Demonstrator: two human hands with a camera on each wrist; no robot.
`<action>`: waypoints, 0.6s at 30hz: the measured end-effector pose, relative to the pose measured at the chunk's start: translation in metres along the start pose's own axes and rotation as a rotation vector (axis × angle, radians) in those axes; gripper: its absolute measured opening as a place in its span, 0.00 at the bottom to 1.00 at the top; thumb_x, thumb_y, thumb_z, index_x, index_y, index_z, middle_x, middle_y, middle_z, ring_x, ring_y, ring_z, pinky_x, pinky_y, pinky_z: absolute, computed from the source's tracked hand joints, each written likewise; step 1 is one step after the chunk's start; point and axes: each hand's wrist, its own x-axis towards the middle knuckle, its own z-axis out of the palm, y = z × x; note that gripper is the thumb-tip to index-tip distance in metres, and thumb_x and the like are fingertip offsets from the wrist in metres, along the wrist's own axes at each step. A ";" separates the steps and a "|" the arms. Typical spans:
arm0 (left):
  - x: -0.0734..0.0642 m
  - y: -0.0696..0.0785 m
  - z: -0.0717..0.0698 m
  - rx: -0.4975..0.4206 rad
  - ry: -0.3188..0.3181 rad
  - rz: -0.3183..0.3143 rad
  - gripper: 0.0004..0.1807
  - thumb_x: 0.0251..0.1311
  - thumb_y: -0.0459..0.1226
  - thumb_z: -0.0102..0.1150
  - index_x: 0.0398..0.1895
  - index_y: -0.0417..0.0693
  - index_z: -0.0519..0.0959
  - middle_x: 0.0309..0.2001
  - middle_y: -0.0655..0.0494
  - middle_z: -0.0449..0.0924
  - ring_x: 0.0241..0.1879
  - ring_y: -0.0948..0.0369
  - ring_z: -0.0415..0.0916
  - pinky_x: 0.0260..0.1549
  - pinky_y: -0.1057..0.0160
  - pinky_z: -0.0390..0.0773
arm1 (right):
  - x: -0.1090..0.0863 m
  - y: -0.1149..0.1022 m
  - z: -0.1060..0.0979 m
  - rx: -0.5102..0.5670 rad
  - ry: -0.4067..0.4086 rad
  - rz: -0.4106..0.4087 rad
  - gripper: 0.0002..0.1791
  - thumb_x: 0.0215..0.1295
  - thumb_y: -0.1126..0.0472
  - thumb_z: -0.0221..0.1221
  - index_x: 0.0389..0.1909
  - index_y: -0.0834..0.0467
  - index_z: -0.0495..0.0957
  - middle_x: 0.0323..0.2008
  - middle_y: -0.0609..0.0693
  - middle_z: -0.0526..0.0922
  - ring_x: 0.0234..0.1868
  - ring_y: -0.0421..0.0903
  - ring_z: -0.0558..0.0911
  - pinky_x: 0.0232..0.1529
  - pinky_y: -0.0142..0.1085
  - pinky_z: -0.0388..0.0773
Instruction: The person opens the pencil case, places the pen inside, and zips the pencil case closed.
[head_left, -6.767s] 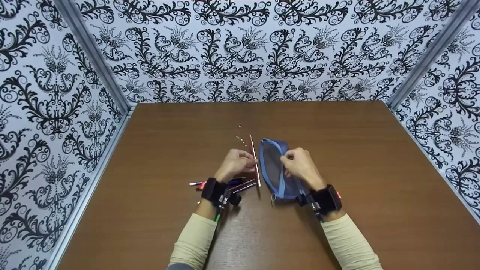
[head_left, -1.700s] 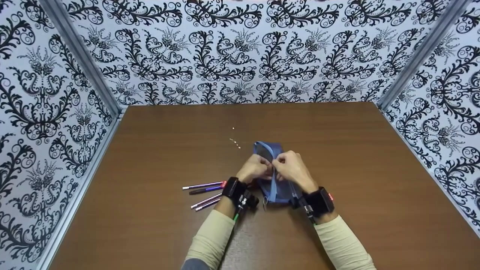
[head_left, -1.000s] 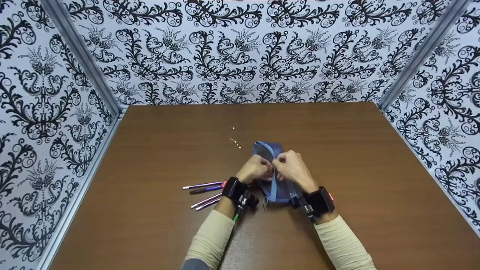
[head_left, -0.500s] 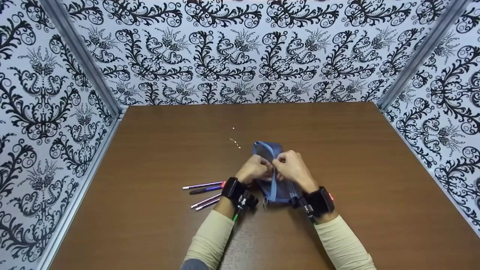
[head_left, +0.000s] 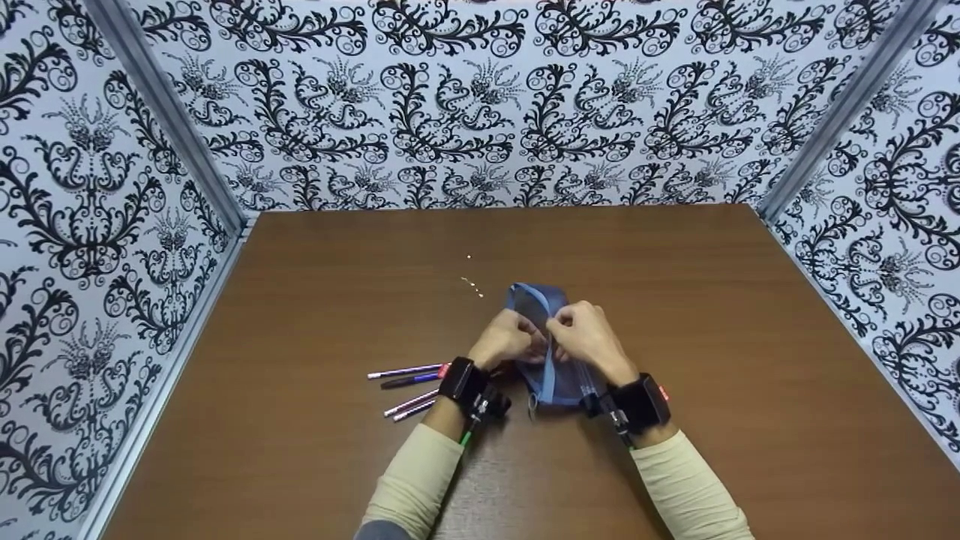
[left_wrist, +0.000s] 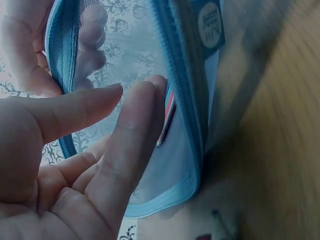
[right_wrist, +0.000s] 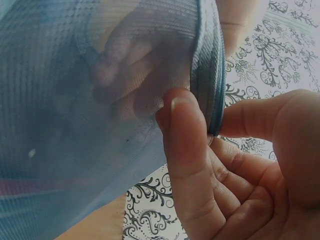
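A blue mesh zip pouch [head_left: 556, 386] stands unzipped on the table, its mouth turned to the left. My right hand [head_left: 591, 337] pinches the zippered edge [right_wrist: 207, 65] between thumb and forefinger. Through the mouth reaches my left hand [head_left: 511, 339]; in the left wrist view its thumb and extended forefinger stand apart with nothing between them. Behind those fingers a thin pencil [left_wrist: 169, 115] with red and green on it lies inside the pouch. The left hand's fingers show dimly through the mesh in the right wrist view.
Left of the pouch lie a purple pencil [head_left: 401, 372], a blue pen with a black end [head_left: 409, 381] and two striped pencils [head_left: 412, 403], partly hidden by the left wrist. A small red object [head_left: 443, 370] is beside them. Pale crumbs [head_left: 472, 284] dot the table. Patterned walls [head_left: 480, 105] enclose it.
Earlier my left hand held a reddish pencil beside the pouch; it then moved right into the mouth, and no pencil shows in it now. Over the last second both hands barely shift.
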 end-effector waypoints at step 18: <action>-0.020 -0.002 -0.022 0.263 0.064 0.102 0.04 0.52 0.27 0.64 0.30 0.35 0.85 0.30 0.47 0.87 0.27 0.54 0.86 0.26 0.67 0.84 | -0.001 0.001 0.002 0.001 -0.016 0.021 0.12 0.65 0.64 0.56 0.26 0.65 0.84 0.14 0.49 0.82 0.13 0.42 0.81 0.18 0.34 0.81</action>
